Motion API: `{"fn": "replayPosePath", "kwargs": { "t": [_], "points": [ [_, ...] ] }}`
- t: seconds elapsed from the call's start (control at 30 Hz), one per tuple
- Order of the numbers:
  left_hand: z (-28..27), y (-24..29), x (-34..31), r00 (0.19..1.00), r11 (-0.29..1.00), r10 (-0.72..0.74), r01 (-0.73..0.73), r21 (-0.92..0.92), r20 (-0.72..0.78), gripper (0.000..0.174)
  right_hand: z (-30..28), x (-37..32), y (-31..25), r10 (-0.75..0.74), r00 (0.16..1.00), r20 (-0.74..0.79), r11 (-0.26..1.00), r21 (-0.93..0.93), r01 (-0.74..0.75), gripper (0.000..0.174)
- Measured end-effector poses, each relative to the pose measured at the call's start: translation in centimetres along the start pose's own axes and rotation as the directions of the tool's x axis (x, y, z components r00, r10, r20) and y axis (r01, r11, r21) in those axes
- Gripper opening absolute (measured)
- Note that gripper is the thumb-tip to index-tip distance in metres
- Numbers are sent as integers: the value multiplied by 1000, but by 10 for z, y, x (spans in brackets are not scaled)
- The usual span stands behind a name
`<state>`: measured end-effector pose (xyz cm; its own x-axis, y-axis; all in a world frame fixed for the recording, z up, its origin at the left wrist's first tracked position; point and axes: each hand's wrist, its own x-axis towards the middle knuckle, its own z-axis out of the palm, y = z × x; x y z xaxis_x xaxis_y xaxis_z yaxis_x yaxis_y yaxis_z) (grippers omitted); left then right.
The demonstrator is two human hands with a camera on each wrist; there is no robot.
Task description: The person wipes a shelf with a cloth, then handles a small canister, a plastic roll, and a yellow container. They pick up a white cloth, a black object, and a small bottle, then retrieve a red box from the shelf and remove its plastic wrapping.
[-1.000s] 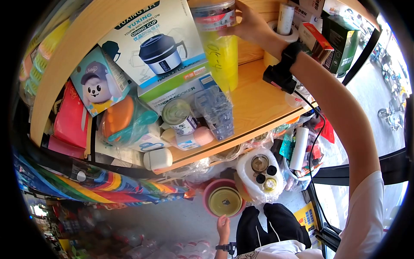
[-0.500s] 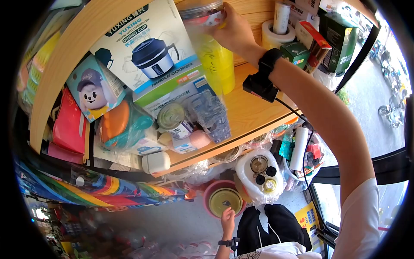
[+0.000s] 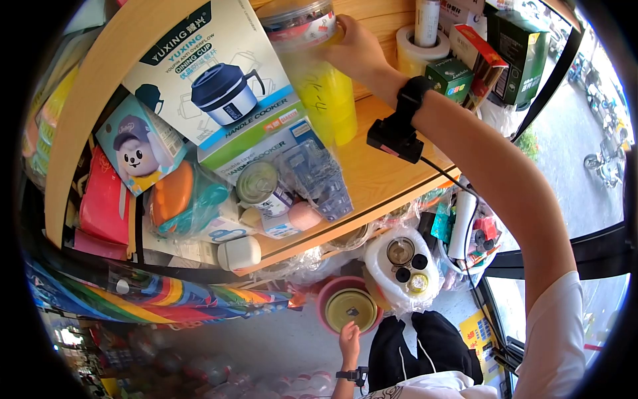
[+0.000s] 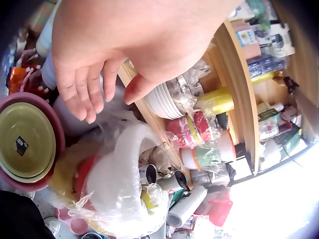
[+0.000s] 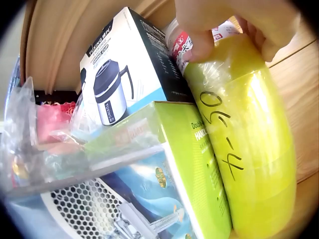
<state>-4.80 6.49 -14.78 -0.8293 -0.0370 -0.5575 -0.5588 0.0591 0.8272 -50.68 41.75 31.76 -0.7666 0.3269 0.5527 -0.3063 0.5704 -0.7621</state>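
Observation:
In the head view my right hand (image 3: pixel 355 50) reaches up to the shelf. It grips the upper end of a yellow plastic-wrapped cylinder (image 5: pixel 249 129), which has black handwriting on it. A clear lidded jar (image 3: pixel 299 23) with a red and white label sits right at that end, close by my thumb. Against the cylinder stand a white dining cup box (image 3: pixel 219 73) and a green handle cooker box (image 5: pixel 192 149). My left hand (image 4: pixel 114 45) hangs low, fingers loosely extended with nothing in them. In the head view it overlaps the edge of the yellow-green bowls (image 3: pixel 350 309) in a pink basin (image 3: pixel 323 296).
Along the shelf lie a tin can (image 3: pixel 259 183), a bagged orange item (image 3: pixel 173 193) and a blue box with a cartoon figure (image 3: pixel 143 146). Tape rolls (image 3: pixel 415 56) and small boxes (image 3: pixel 478 60) stand at the right. A white wrapped container (image 3: pixel 402 269) is below the shelf edge.
The head view has shifted, so the shelf goods sit further left. My right hand has moved left, uncovering a small green box. The left hand has risen slightly towards the bowls.

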Motion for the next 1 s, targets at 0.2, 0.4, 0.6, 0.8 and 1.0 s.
{"fn": "replayPosePath", "kwargs": {
  "t": [0.2,0.4,0.6,0.8,1.0],
  "points": [
    [-4,-13,5,1000,1000,6,-6,-9,-1,35,-2,-2,-7,34,999,21,999,-29,-33,75],
    [11,2,6,999,1000,15,-16,25,49,37,10,6,14,-22,997,80,999,-21,24,78],
    [36,51,10,995,998,-58,56,24,85,39,-9,-33,-7,-12,1000,14,965,-260,15,118],
    [70,66,17,973,988,-74,42,148,218,38,-149,-227,8,-89,986,141,996,28,86,71],
    [107,68,3,933,978,-80,5,209,350,39,-316,-500,166,612,767,-190,751,-162,-640,36]
  ]
}}
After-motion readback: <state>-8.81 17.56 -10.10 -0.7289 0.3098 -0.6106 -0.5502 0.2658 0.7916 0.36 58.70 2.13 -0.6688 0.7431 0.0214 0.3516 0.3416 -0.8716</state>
